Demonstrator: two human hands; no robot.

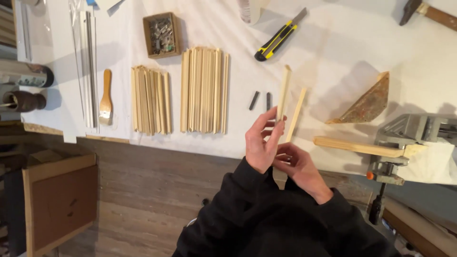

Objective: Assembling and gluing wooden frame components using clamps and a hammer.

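Both hands are raised over the near edge of the white tabletop, each closed on a thin wooden strip. The left hand pinches one wooden strip between thumb and fingers, holding it nearly upright with its mitred tip pointing away from the person. The right hand curls around the lower end of a second strip, which leans just beside the first — the two look close together, though whether they touch cannot be told.

On the tabletop to the left lie two neat bundles of similar strips, a shorter bundle and a longer bundle, with a small box of metal bits beyond them and a paintbrush further left. A yellow utility knife lies beyond the hands. To the right sit a triangular wooden block and a metal corner clamp gripping a wooden bar.
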